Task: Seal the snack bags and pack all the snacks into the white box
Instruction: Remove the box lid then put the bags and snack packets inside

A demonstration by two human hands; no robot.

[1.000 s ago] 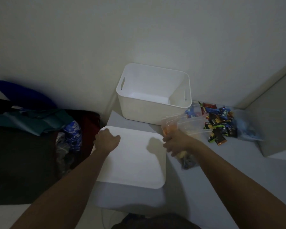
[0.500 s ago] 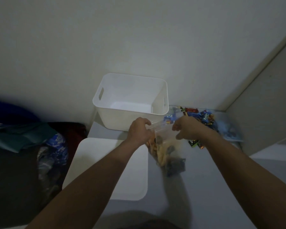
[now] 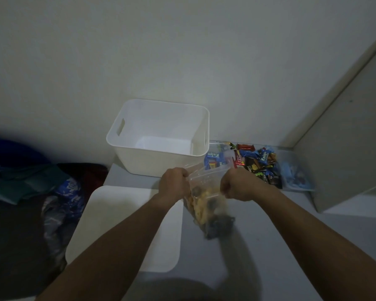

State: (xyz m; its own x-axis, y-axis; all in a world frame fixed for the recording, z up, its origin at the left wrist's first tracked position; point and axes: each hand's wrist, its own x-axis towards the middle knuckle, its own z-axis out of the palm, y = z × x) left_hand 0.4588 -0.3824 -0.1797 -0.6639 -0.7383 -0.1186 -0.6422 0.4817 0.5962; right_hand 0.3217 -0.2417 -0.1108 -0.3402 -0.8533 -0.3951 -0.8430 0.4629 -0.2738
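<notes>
The left hand (image 3: pixel 174 181) has left the lid (image 3: pixel 126 227) and joined the right hand (image 3: pixel 237 184) on the bag (image 3: pixel 206 205). Fingers of both pinch its top edge, the bag hanging over the bench (image 3: pixel 280 246) just before the empty box (image 3: pixel 159 135). Candy (image 3: pixel 256 164) lies right of it.

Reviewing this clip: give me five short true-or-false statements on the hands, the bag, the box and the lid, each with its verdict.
1. Both hands grip the top of the clear snack bag: left hand, right hand. True.
2. The white box already holds a snack bag. False: only its bare inside shows.
3. The white lid sits on the box. False: it lies flat on the table, nearer the person.
4. Loose wrapped snacks lie right of the box. True.
5. The left hand rests on the lid. False: it holds the bag.
</notes>
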